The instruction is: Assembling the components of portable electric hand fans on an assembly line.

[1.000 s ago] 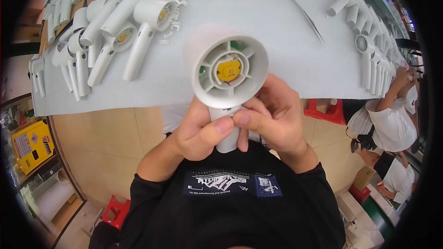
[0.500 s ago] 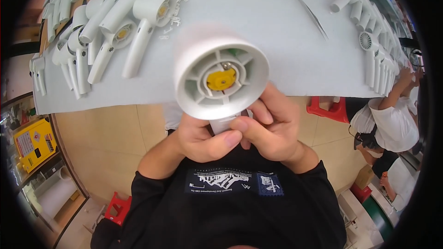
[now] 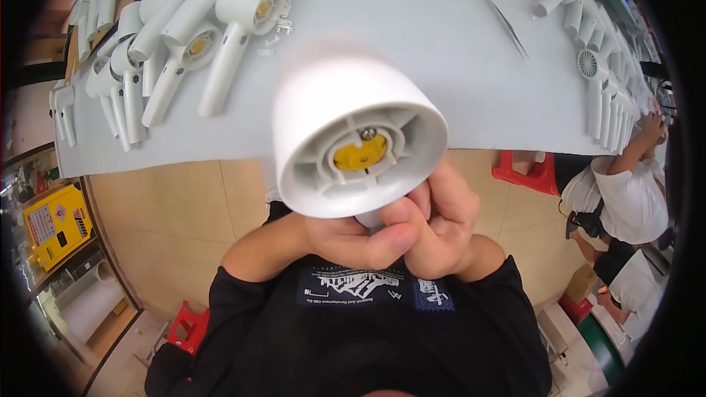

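Note:
A white hair dryer housing (image 3: 346, 95) is held up in front of my chest, its round open end facing me. Inside the ring, spokes surround a yellow part (image 3: 360, 153) with a small metal screw or ball at its upper edge. My left hand (image 3: 349, 241) is closed round the handle just under the head. My right hand (image 3: 445, 220) also grips there, its thumb beside the left thumb. Most of the handle is hidden behind the fingers and the head.
Several similar white hair dryer housings (image 3: 224, 70) lie at the left of the grey-covered table (image 3: 412, 0), beside small white clips (image 3: 283, 26). Metal tweezers (image 3: 501, 20) lie to the right, near another row of housings (image 3: 588, 66). A red stool (image 3: 526, 173) and a co-worker (image 3: 632, 195) are at the right.
The housing has tilted and come slightly lower and to the right, showing more of its outer top. Both hands have shifted with it, thumbs closer together over the handle.

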`<act>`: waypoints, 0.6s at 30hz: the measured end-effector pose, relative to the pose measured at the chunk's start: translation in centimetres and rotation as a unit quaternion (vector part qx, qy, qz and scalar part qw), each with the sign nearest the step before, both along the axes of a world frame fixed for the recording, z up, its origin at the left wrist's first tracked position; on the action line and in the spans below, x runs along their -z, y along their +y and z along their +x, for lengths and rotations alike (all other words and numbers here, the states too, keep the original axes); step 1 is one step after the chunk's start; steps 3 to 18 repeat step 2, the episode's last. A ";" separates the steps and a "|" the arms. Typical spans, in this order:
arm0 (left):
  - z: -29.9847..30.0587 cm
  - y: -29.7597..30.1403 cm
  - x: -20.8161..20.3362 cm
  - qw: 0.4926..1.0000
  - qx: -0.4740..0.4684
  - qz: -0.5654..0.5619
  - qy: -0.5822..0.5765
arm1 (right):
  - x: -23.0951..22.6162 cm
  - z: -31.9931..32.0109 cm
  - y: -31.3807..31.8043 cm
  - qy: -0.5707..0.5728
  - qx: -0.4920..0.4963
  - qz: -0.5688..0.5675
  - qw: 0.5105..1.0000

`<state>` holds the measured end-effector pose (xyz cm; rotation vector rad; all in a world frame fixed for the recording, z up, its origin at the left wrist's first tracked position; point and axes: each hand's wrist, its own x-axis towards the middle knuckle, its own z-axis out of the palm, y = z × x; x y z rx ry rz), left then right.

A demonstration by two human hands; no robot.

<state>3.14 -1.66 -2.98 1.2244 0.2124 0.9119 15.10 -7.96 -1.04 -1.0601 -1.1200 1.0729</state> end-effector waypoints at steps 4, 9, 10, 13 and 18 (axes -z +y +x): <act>0.0 -0.1 0.0 1.000 -0.001 0.013 0.007 | 0.1 -0.5 -0.6 0.041 0.009 -0.024 0.999; 0.0 -0.1 0.0 1.000 -0.001 0.013 0.007 | 0.1 -0.5 -0.6 0.041 0.009 -0.024 0.999; 0.0 -0.1 0.0 1.000 -0.001 0.013 0.007 | 0.1 -0.5 -0.6 0.041 0.009 -0.024 0.999; 0.0 -0.1 0.0 1.000 -0.001 0.013 0.007 | 0.1 -0.5 -0.6 0.041 0.009 -0.024 0.999; 0.0 -0.1 0.0 1.000 -0.001 0.013 0.007 | 0.1 -0.5 -0.6 0.041 0.009 -0.024 0.999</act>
